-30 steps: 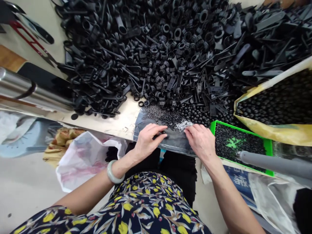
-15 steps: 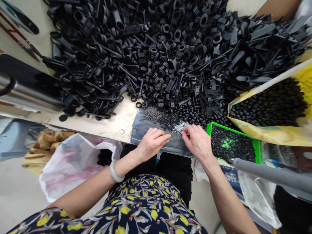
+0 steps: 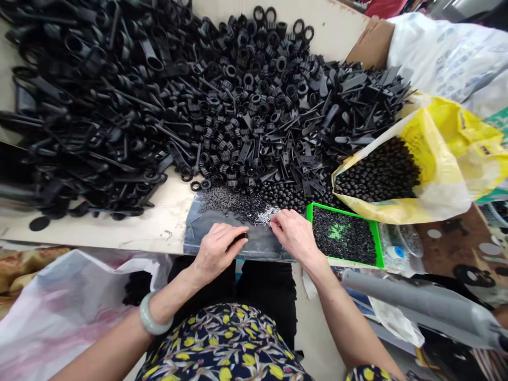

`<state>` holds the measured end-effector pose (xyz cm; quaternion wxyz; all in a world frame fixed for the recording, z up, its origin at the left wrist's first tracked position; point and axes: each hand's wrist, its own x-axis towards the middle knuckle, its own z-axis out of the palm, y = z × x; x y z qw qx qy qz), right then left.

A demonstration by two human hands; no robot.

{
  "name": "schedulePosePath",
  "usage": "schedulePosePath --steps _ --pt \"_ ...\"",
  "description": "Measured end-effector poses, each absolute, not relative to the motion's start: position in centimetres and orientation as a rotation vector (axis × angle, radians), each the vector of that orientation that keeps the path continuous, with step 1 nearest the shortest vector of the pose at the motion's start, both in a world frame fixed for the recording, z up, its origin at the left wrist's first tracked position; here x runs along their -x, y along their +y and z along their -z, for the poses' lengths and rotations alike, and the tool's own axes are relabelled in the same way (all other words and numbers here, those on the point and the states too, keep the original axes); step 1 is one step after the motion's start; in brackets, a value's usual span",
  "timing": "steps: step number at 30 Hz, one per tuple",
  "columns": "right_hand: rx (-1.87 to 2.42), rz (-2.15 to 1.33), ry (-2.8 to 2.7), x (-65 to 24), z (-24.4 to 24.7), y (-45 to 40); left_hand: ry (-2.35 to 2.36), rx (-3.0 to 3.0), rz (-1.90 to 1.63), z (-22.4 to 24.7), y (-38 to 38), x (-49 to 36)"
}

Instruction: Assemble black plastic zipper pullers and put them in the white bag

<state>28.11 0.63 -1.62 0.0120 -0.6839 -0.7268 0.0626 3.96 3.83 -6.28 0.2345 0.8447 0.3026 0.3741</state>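
My left hand [image 3: 216,250] is closed in a pinch over the dark mat [image 3: 202,226], with a small black plastic part [image 3: 241,236] between thumb and fingers. Most of that part is hidden by the fingers. The fingertips of my right hand [image 3: 294,233] are pressed together at the edge of a little heap of silver metal pins [image 3: 266,215]. What they pinch is too small to make out. Tiny dark pieces [image 3: 222,200] and round black beads [image 3: 283,193] lie just behind the pins.
A large pile of black plastic rings and levers [image 3: 222,106] covers the table beyond the hands. To the right stand a green tray [image 3: 380,248] of small black pieces and a yellow bag [image 3: 440,159] holding black beads. A white bag [image 3: 51,286] hangs below the table edge at left.
The camera view has turned to the right, bringing more of the yellow bag into sight. A black part now shows in my left hand's pinch. My right hand stays by the silver pins.
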Motion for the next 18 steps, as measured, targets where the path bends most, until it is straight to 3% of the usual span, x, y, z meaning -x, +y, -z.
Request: schedulePosePath --steps 10,18 --pt "2.012 -0.194 -2.222 -29.1 2.0 0.1 0.836 -2.295 -0.999 6.0 4.0 -3.8" --pt "1.570 -0.855 -1.327 -26.3 3.2 -1.2 0.884 -2.253 -0.911 6.6 4.0 -3.9"
